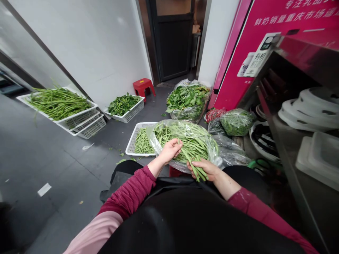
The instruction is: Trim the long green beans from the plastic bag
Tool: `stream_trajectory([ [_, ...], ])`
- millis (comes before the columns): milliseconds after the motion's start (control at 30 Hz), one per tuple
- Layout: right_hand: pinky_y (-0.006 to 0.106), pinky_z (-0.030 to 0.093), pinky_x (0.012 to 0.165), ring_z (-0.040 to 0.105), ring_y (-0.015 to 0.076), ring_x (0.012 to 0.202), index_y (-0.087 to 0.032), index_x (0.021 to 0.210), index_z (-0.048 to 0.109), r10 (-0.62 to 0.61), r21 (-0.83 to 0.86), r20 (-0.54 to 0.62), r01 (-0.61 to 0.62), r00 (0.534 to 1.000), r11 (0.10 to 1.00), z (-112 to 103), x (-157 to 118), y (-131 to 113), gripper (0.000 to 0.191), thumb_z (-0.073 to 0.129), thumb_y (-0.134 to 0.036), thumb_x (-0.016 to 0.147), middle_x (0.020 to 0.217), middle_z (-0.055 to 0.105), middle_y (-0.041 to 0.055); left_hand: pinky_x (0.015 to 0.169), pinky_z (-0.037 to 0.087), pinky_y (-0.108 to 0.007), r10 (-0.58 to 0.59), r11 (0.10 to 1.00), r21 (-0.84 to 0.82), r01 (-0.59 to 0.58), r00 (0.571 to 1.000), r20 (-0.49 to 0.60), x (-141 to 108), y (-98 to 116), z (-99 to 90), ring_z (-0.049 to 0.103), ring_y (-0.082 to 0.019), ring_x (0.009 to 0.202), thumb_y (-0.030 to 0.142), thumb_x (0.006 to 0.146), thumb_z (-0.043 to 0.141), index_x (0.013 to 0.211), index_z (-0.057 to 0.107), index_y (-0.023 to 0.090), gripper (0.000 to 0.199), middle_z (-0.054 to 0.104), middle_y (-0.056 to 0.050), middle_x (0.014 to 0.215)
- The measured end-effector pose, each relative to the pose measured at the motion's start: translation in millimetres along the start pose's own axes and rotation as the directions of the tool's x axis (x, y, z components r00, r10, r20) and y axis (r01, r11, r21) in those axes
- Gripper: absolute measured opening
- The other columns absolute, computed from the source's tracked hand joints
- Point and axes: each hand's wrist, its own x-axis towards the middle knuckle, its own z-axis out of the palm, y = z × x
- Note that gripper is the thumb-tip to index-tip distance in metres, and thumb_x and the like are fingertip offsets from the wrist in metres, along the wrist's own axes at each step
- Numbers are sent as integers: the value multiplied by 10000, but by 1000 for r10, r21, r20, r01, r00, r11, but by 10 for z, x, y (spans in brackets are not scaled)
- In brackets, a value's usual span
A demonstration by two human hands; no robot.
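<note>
A clear plastic bag [213, 148] full of long green beans [194, 141] lies open in front of me. Over its near side, my right hand [205, 168] is closed round a bundle of green beans [197, 171]. My left hand [171, 150] pinches the upper end of a bean from that bundle between thumb and fingers. To the left of the bag, partly covered by it, a white basket [130, 143] contains short bean pieces [143, 142].
Stacked white baskets [92, 123] with long green stems stand at left, near a basket of leafy greens [123, 104] and a red stool [144, 87]. A bag of leaves [188, 97] stands ahead. A metal shelf [288, 165] edges the right.
</note>
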Motion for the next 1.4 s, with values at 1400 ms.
stream_trajectory([
  [1400,299,541,622,638,151,650,-173,811,561,-29,310,-508,214,861,926,-397,-82,-129,160,579,-85,680,764,673,21,749,413,-376,-201,-165,983,-77,979,42,245,-439,-344,564,-244,815,83,703,488,731,634,90,148,606,-151,780],
])
